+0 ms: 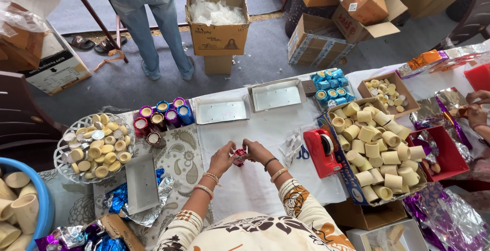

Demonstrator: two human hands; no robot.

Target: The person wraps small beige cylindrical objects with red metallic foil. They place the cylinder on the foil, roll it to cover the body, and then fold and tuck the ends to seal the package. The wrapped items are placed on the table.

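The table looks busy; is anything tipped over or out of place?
One foil-wrapped cup lies on its side, apart from the upright row behind it. Crumpled blue foil sits loose under a metal tray. Both hands hold a red-wrapped cup.

Both forearms reach forward from patterned sleeves, bangles at each wrist. The left hand (223, 158) and right hand (256, 151) meet at the middle, fingers curled inward, seemingly pinching together; the fingertips themselves are too small to tell.
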